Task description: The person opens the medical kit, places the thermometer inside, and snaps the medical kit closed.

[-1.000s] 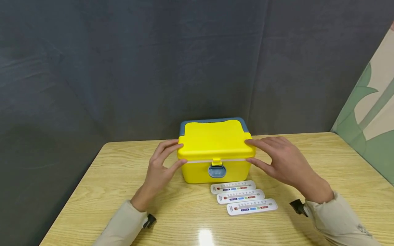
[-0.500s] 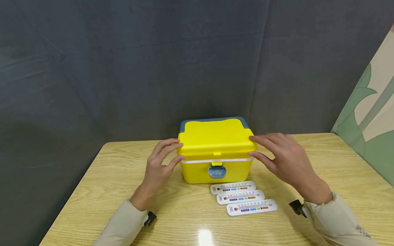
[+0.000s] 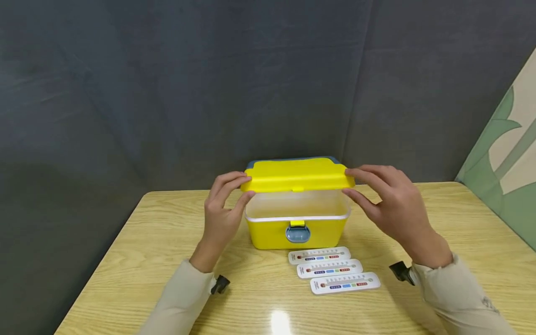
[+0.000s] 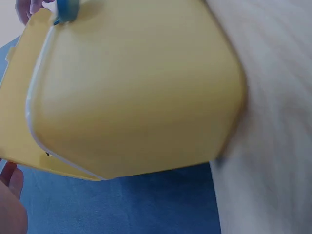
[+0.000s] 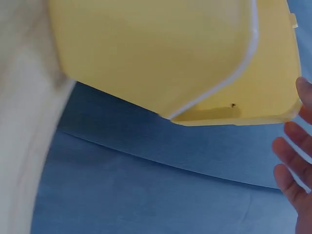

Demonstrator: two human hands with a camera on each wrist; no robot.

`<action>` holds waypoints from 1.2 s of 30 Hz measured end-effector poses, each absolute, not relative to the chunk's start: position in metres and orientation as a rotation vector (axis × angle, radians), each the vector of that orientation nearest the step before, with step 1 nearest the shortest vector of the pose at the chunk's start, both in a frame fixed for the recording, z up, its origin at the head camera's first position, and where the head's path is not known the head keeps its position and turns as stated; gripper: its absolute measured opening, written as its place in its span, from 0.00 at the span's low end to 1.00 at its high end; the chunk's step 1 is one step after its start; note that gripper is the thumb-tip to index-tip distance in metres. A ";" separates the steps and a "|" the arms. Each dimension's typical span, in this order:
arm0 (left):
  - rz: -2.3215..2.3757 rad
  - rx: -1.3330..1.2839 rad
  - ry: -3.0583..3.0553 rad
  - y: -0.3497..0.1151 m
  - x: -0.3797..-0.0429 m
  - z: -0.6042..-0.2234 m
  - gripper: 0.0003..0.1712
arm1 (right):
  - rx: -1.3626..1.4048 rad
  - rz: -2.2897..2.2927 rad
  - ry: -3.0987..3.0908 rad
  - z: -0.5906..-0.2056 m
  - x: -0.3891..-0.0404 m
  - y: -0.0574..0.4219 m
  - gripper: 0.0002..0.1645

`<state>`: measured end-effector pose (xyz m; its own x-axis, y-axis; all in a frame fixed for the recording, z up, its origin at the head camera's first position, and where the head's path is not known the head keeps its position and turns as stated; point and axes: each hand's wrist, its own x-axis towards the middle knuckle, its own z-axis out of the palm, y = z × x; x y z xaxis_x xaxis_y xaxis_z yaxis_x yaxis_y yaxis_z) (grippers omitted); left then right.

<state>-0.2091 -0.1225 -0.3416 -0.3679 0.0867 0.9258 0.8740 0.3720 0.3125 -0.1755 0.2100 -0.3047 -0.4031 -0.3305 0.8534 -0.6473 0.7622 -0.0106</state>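
So it's a light wood-look table point(image 3: 138, 260) with a yellow box point(image 3: 272, 236) on it, plus three white thermometers point(image 3: 329, 269) just in front.

Head view: dark blue-grey cloth backdrop point(image 3: 188, 93) fills the far side; I make out a vertical seam or fold point(image 3: 358, 83) right of centre. In front, pale yellow wood-grain table point(image 3: 142, 260), rounded back corners. Far right, cream panel with green leaf-like shapes point(image 3: 508, 144). White glare point(image 3: 280, 322) on the tabletop. My wrist views render the cloth bluer.
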 end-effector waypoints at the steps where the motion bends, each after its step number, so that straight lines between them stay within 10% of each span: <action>1: -1.111 -0.833 -1.731 -0.121 -0.210 -0.339 0.20 | 0.742 0.443 -1.998 -0.302 -0.176 0.208 0.34; 11: -1.301 -0.695 -1.773 -0.113 -0.217 -0.322 0.20 | 1.090 0.367 -2.118 -0.292 -0.172 0.166 0.10; 36: -1.198 -0.751 -1.678 -0.111 -0.216 -0.324 0.18 | 1.190 0.309 -2.479 -0.326 -0.188 0.140 0.15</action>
<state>-0.2163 -0.1113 -0.3241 -0.3986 -0.0289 0.9167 0.8577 0.3423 0.3837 -0.1879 0.1399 -0.3263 -0.5735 -0.7030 0.4206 -0.7847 0.6189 -0.0356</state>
